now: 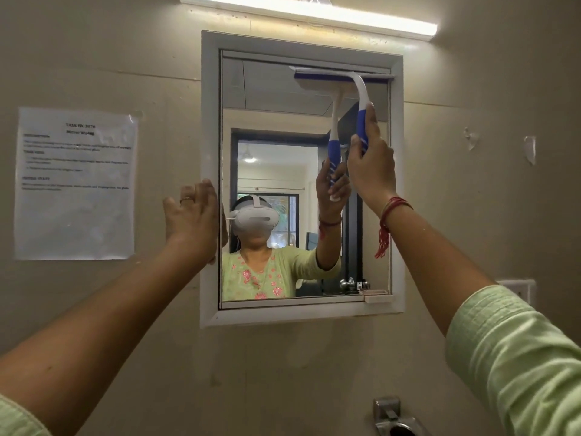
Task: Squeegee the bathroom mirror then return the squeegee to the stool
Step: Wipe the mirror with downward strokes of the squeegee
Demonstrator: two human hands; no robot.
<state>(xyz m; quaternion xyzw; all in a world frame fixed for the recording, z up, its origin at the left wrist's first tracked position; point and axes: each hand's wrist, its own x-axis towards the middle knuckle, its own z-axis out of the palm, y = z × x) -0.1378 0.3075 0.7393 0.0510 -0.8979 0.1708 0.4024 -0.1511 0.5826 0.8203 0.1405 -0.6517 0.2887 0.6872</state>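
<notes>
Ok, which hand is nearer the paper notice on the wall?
Left. The left hand rests on the mirror frame's left edge, beside the paper notice; the right hand grips the squeegee near the frame's right edge.

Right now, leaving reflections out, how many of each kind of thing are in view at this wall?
White-framed rectangular wall mirror: 1
Blue-and-white plastic squeegee: 1
Bare hands, left hand and right hand: 2
Printed paper sheet on the wall: 1
Lit white tube light: 1
Metal wall fixture: 1
Total: 7
</notes>
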